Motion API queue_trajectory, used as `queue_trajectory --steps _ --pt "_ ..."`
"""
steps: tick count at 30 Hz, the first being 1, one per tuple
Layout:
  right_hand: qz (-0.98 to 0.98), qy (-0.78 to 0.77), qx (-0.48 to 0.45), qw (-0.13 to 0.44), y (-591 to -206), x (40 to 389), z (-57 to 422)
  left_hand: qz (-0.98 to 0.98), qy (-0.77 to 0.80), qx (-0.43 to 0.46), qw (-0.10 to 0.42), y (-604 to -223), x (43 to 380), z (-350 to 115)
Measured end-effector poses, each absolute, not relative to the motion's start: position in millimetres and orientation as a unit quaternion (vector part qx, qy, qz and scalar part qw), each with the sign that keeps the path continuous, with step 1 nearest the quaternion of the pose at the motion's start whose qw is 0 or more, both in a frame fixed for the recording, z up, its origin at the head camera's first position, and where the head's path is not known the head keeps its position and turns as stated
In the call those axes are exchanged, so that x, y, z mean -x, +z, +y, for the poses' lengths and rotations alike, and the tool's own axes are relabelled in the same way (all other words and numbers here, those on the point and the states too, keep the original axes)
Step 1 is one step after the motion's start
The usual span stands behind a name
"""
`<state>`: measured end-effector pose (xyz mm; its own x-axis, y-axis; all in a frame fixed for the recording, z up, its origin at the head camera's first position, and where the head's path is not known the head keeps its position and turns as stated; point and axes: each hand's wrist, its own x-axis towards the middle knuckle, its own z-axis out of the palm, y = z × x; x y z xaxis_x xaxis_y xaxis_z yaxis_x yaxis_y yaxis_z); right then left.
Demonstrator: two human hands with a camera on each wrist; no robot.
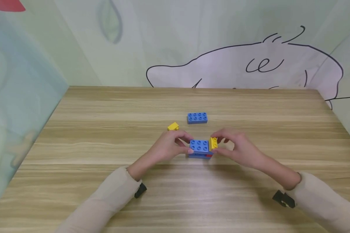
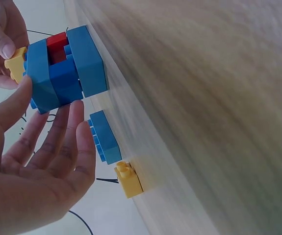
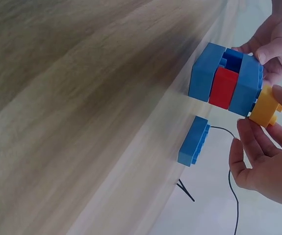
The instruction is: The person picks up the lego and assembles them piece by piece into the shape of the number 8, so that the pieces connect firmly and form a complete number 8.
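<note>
A small stack of toy building bricks stands on the table in front of me. Its top is a blue brick (image 1: 199, 146), and its base another blue brick (image 2: 88, 61). Between these two sit a red brick (image 3: 224, 88) at the right end and a smaller blue brick (image 2: 66, 82) at the left end, with a gap between them. My left hand (image 1: 169, 147) grips the left end of the top brick with thumb and fingertips. My right hand (image 1: 242, 148) pinches a yellow brick (image 3: 263, 105) at the top brick's right end, its studs facing up.
Behind the stack lies a loose blue brick (image 1: 197, 119), studs up. A second yellow brick (image 2: 128, 181) lies on its side just beyond my left hand. The wood-grain table (image 1: 105, 116) ends at a wall with line drawings (image 1: 236, 61).
</note>
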<state>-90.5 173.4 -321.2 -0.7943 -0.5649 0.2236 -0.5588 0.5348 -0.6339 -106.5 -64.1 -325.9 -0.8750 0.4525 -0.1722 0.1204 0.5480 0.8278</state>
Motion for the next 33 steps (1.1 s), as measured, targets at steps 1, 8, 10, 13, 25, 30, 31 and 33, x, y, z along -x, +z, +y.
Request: queue_trajectory --steps 1,8,10,13,25,30,31,33 --pt "0.875 -0.362 0.32 0.005 -321.4 90.3 173.1 0.859 0.447 -0.166 0.187 -325.8 106.4 -64.1" --pt "0.881 -0.359 0.308 0.01 -319.5 90.3 171.5 0.859 0.448 -0.163 0.185 -326.2 106.3 -63.8" --pt "0.883 -0.359 0.303 0.014 -318.5 90.8 171.0 0.86 0.447 -0.163 0.185 -326.2 106.4 -63.7" --pt "0.883 -0.362 0.298 0.021 -317.9 91.6 170.9 0.861 0.445 -0.163 0.184 -326.0 106.2 -63.7" --pt "0.88 -0.359 0.31 0.016 -318.7 93.4 169.2 0.86 0.446 -0.17 0.183 -327.8 106.8 -64.4" --pt "0.883 -0.355 0.308 0.015 -319.6 93.0 169.4 0.858 0.448 -0.17 0.184 -328.4 107.3 -64.4" --pt "0.882 -0.358 0.306 0.018 -320.0 93.3 169.6 0.858 0.448 -0.171 0.183 -328.6 107.4 -64.5" --pt "0.881 -0.364 0.301 0.023 -321.1 94.1 170.2 0.857 0.45 -0.171 0.184 -328.9 107.6 -64.6"
